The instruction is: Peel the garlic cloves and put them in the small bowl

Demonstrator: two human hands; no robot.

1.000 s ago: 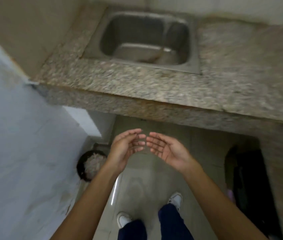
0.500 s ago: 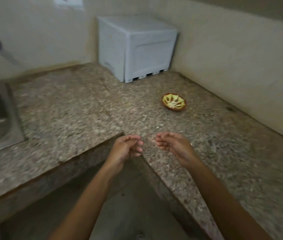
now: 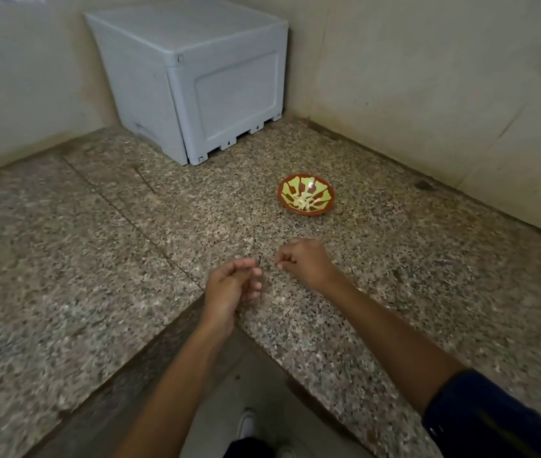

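Now both hands hover over the counter (image 3: 97,259) corner, close together but apart: the left hand (image 3: 229,289) has its fingers loosely curled with nothing visible in it, and the right hand (image 3: 305,259) is curled tighter, fingertips drawn in, though I cannot tell if it pinches anything. Beyond the right hand, well apart from it, sits the bowl (image 3: 322,206) with pale garlic (image 3: 302,202) in it, and farther off in the corner stands a grey box (image 3: 196,77); no writing can be read anywhere
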